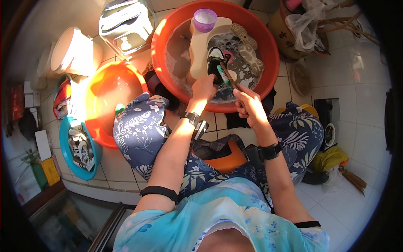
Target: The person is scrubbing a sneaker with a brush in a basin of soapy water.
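Note:
My left hand [204,89] grips the near end of a dark shoe with white trim [215,56], holding it over a large red-orange basin [160,69] of murky, soapy water. In my right hand [249,102] is a brush with a wooden handle and green-and-white bristles [224,75]. Its bristles are at the right side of the shoe; whether they touch it I cannot tell. A cream plastic stool [196,56] lies in the basin left of the shoe, and a purple cup of white powder [205,20] rests on it. Pale shoe soles [251,58] show at the basin's right.
A smaller orange basin [110,126] and a turquoise basin [64,146] holding shoes [81,148] stand at the left. Behind them are a white bucket [75,52] and a stool [127,31]. A large brown pot [280,34] with a plastic bag stands back right.

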